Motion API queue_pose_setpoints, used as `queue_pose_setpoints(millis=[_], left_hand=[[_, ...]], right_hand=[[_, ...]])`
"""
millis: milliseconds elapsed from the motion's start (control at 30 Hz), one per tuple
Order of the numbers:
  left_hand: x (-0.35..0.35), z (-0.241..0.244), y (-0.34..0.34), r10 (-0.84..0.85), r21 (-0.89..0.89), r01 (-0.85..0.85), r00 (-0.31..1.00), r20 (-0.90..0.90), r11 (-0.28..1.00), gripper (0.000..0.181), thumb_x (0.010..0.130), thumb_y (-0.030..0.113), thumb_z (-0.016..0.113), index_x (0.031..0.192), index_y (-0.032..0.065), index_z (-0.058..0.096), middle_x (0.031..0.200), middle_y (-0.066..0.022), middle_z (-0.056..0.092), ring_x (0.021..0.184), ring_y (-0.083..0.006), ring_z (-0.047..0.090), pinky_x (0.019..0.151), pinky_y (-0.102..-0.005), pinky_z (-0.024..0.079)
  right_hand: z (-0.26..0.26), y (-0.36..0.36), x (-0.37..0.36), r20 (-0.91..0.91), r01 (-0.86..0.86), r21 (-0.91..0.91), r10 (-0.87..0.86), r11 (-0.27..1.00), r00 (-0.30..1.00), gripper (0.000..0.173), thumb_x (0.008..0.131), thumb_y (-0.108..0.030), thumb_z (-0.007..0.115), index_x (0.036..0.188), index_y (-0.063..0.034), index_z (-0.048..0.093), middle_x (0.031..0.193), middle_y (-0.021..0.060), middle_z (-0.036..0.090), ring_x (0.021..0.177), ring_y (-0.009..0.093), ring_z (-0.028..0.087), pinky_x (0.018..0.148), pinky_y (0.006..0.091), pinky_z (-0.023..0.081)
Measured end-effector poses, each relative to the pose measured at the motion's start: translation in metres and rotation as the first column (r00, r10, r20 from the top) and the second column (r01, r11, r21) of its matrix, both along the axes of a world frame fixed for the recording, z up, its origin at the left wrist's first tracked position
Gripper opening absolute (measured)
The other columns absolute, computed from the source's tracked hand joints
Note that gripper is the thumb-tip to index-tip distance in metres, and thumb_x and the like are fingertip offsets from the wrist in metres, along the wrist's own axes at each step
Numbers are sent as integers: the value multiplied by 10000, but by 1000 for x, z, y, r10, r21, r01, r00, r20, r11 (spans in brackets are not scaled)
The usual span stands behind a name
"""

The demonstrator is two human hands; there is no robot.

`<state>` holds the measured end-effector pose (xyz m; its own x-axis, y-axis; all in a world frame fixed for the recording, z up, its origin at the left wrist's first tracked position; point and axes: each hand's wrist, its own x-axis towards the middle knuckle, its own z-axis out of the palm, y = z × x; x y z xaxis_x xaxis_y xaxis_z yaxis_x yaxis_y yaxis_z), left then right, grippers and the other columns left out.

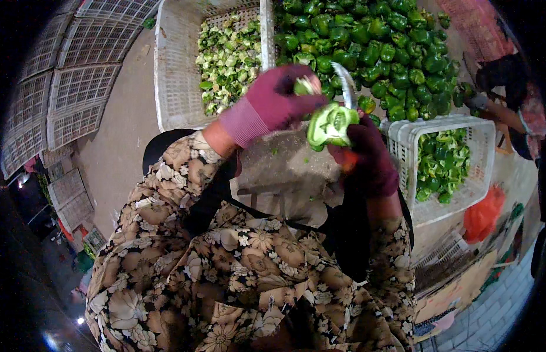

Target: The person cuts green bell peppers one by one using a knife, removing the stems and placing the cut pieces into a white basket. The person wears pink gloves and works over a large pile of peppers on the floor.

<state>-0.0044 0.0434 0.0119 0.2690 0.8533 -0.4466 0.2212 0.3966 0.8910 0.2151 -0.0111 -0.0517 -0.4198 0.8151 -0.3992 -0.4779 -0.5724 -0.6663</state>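
My left hand (277, 99), in a maroon knit glove, is closed on a small pale green piece of pepper (304, 86), blurred and likely a core. In the matching glove, my right hand (372, 160) holds a knife together with a cut green bell pepper (332, 125). The pepper's pale ribbed inside faces up. The curved knife blade (344, 83) rises beyond the pepper, and part of its orange-red handle (348, 159) shows under my fingers. My left fingers are close to the pepper's left edge; whether they touch it I cannot tell.
Whole green bell peppers (378, 48) lie heaped ahead. A white plastic crate (176, 88) at left contains pale pepper trimmings (229, 61). Cut peppers (442, 163) fill part of another white crate (480, 132) at right. Stacked crates (86, 66) line the far left. Another person's arm (504, 114) reaches in at right.
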Motion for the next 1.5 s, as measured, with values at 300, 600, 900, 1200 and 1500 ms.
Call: queue_pose_setpoints(millis=[300, 600, 900, 1200, 1500], left_hand=[[-134, -63, 44, 230, 356, 476, 303, -925, 804, 605, 814, 400, 724, 1310, 113, 530, 1301, -206, 529, 1139, -370, 561, 929, -457, 475], [22, -211, 122, -182, 70, 633, 325, -928, 771, 492, 882, 380, 600, 1284, 103, 535, 1260, -203, 552, 1084, -385, 606, 900, -445, 514], [53, -342, 180, -38, 115, 380, 372, -927, 918, 350, 837, 166, 614, 1181, 103, 600, 1281, -219, 514, 1024, -379, 645, 833, -464, 548], [102, -206, 125, -315, 274, 347, 936, -155, 897, 363, 867, 153, 642, 1206, 54, 560, 1084, -77, 629, 968, -135, 589, 862, -296, 500], [129, -129, 36, 108, 314, -111, 994, 24, 943, 428, 811, 129, 615, 1217, 14, 536, 1096, -176, 622, 1007, -274, 615, 886, -356, 486]], right_hand=[[45, -13, 171, 884, 415, 24, -213, 910, 415, 299, 906, -235, 613, 1146, -57, 597, 829, 0, 584, 625, 71, 514, 523, 215, 382], [62, 22, 99, 956, -20, 243, -243, 970, -165, 344, 899, -266, 655, 1154, -51, 573, 910, 66, 629, 649, 110, 540, 537, 263, 411], [-18, 53, 61, 877, -17, 179, -151, 984, 457, 165, 865, -127, 683, 982, -46, 598, 823, 109, 627, 710, 239, 585, 659, 352, 483], [-30, 64, 73, 787, 268, -9, -158, 963, 596, 227, 883, -206, 693, 1015, -43, 604, 806, 65, 633, 704, 155, 578, 643, 319, 479], [8, 44, 40, 861, 73, 196, -207, 978, 465, 279, 824, -140, 650, 1084, -52, 600, 936, 153, 687, 791, 302, 660, 732, 414, 535]])
